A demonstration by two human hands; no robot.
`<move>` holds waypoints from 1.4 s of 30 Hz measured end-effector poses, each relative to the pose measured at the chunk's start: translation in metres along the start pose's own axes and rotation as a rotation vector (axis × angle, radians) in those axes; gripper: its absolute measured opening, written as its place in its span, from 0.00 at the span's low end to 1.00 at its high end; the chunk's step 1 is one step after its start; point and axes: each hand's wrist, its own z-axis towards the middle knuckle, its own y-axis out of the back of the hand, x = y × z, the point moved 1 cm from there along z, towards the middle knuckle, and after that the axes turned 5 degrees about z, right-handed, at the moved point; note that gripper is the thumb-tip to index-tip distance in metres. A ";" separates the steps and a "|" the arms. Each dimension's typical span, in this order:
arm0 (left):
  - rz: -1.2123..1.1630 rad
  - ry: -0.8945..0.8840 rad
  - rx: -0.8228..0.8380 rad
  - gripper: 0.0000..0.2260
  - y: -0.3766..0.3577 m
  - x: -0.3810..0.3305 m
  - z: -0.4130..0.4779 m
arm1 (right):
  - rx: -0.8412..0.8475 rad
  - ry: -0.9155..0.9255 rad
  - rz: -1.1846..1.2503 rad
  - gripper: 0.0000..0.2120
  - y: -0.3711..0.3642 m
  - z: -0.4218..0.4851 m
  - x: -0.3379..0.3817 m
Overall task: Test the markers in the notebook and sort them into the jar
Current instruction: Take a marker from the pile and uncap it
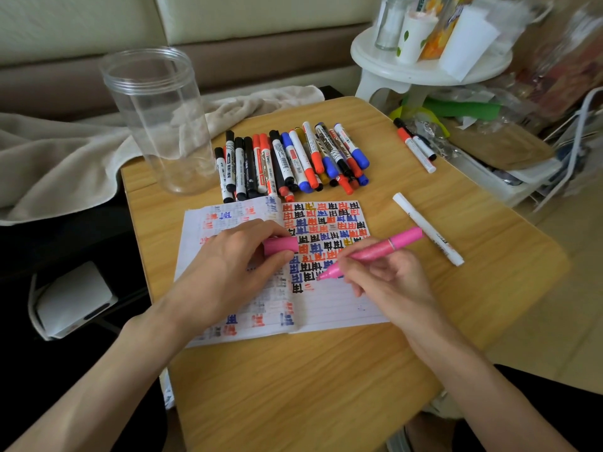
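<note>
Many capped markers [290, 161] beside clear jar [156, 122], beyond notebook [326, 308]; right fingers [359, 267] around pink marker [375, 251], left fingers [261, 228] around cap [281, 245].

The marker [375, 252] at centre right is bright pink, its cap [281, 246] the same; the notebook [329, 313] has white lined pages with red, blue, black and a few yellow marks; the marker pile [290, 161] at upper centre shows black, red and blue caps; the table [293, 386] is tan wood-grain.

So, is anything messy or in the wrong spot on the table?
A bit. Two markers lie apart from the big pile, right at the far right edge of the table, where they could roll off. A white marker lies alone beside the notebook.
</note>
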 end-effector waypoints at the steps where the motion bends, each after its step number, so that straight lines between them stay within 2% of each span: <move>1: -0.017 -0.009 -0.017 0.15 0.001 -0.003 0.000 | -0.019 -0.007 0.033 0.05 0.001 0.000 0.002; 3: -0.064 -0.006 -0.035 0.15 0.003 -0.009 0.001 | -0.048 -0.010 0.102 0.04 0.001 0.001 0.006; 7: -0.127 0.006 -0.022 0.14 0.004 -0.014 0.002 | -0.056 0.014 0.215 0.09 0.000 0.003 0.014; 16: -0.200 -0.033 -0.003 0.15 0.003 -0.019 0.004 | 0.047 -0.011 0.150 0.14 -0.010 0.002 0.018; 19: -0.195 -0.028 -0.002 0.15 0.003 -0.018 0.004 | 0.044 -0.076 0.097 0.14 -0.010 0.006 0.017; 21: -0.188 -0.009 -0.010 0.16 0.002 -0.016 0.004 | 0.009 -0.129 0.150 0.17 -0.009 0.011 0.018; 23: -0.183 0.008 -0.016 0.16 0.002 -0.013 0.005 | -0.030 -0.138 0.225 0.16 -0.003 0.014 0.021; 27: -0.123 -0.020 -0.043 0.17 0.002 -0.011 0.006 | 0.000 -0.122 0.239 0.11 0.010 0.012 0.026; 34: -0.036 -0.085 -0.064 0.16 0.003 -0.006 0.006 | 0.086 -0.037 -0.035 0.10 0.018 0.018 0.034; 37: 0.013 -0.121 -0.065 0.16 -0.002 -0.010 0.005 | 0.104 0.008 -0.053 0.10 0.020 0.019 0.037; 42: -0.022 -0.120 -0.117 0.11 -0.004 -0.012 0.008 | 0.109 0.037 -0.083 0.12 0.017 0.018 0.031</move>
